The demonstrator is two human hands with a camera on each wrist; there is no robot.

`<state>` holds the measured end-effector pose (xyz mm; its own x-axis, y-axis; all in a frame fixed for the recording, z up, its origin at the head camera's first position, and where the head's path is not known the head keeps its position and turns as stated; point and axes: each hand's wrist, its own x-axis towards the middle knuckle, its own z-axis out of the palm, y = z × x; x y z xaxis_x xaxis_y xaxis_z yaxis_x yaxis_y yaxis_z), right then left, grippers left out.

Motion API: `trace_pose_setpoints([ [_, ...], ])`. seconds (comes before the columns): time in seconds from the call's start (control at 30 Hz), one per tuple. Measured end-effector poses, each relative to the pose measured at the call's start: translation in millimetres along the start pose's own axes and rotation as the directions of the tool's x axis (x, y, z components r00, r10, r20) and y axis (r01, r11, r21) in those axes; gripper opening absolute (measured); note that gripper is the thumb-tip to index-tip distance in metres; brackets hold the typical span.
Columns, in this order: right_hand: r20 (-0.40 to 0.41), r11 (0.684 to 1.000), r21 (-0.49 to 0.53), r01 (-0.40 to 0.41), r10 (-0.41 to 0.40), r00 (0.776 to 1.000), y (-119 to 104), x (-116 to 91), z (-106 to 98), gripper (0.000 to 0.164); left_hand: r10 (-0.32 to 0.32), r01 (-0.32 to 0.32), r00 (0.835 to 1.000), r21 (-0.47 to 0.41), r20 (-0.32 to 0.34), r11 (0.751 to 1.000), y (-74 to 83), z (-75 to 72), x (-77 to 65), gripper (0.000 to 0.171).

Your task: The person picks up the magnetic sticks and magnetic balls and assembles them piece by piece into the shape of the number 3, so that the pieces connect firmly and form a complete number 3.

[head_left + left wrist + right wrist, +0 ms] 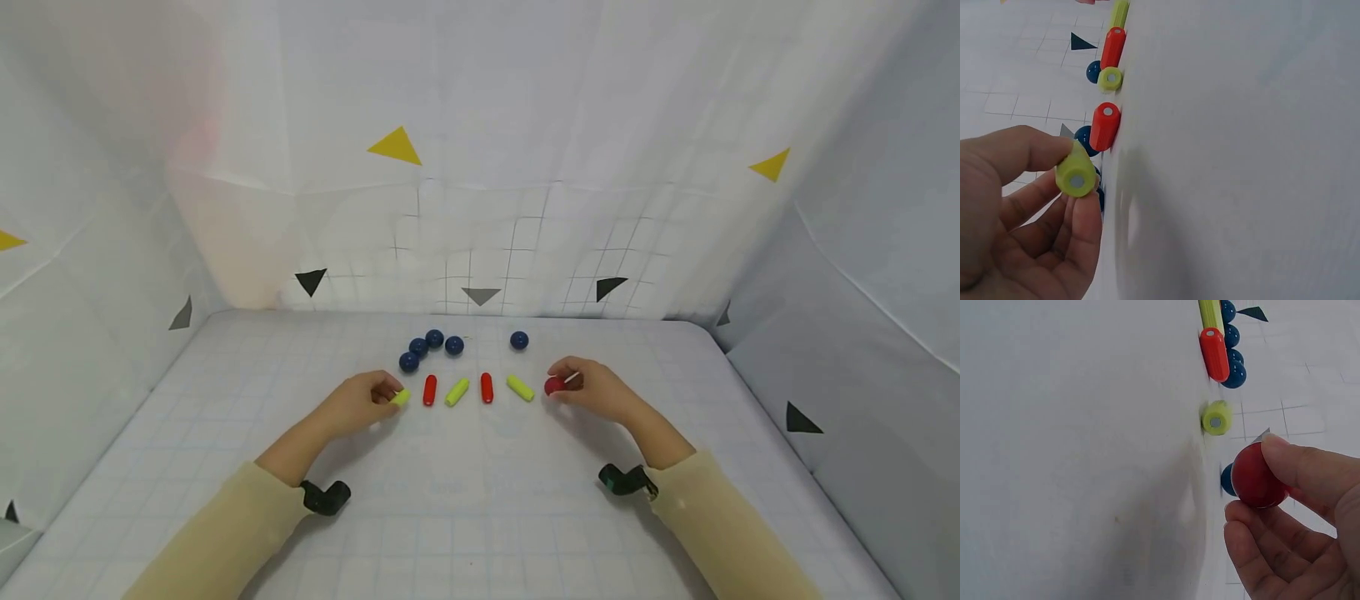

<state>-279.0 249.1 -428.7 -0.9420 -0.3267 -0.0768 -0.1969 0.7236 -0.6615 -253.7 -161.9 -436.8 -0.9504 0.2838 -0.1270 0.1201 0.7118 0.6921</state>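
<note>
Between thumb and fingers my left hand (360, 407) pinches a short yellow-green rod (1077, 178), a small grey disc set in its end. My right hand (597, 392) holds a shiny dark red ball (1255, 478) at its fingertips. A spaced row of rods lies between the hands in the head view: from the left, a red rod (430, 390), a yellow-green rod (457, 392), another red rod (487, 388) and a slanted yellow-green rod (520, 387), nearest the right hand.
Behind the row several dark blue balls (418, 347) sit close together at the left. A lone blue ball (519, 340) lies farther right. White sheeting (525, 250) with grid lines and triangles rises behind the white table (465, 533) and at both sides.
</note>
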Motion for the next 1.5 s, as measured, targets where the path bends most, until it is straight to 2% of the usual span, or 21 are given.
trace_pose_setpoints([
  [0.4,0.073,0.999,0.027,0.043,-0.045,0.996,-8.5,-12.1,4.3,0.029,0.034,-0.030,0.999,-0.094,0.038,0.995,8.0,9.7,-7.2,0.023],
  [0.73,0.141,0.999,0.046,0.019,-0.025,0.990,-14.1,-19.2,10.5,0.029,0.067,-0.052,0.993,-0.147,0.099,0.988,20.7,22.4,-12.3,0.022],
  [1.13,0.226,0.994,0.075,0.074,-0.089,0.970,-31.1,-26.4,21.4,0.031,0.158,-0.122,0.967,-0.179,0.199,0.976,30.8,34.8,-16.6,0.022],
  [1.5,0.282,0.990,0.118,0.081,-0.111,0.953,-42.3,-23.5,27.1,0.029,0.221,-0.185,0.941,-0.155,0.258,0.970,39.8,46.0,-10.1,0.021],
])
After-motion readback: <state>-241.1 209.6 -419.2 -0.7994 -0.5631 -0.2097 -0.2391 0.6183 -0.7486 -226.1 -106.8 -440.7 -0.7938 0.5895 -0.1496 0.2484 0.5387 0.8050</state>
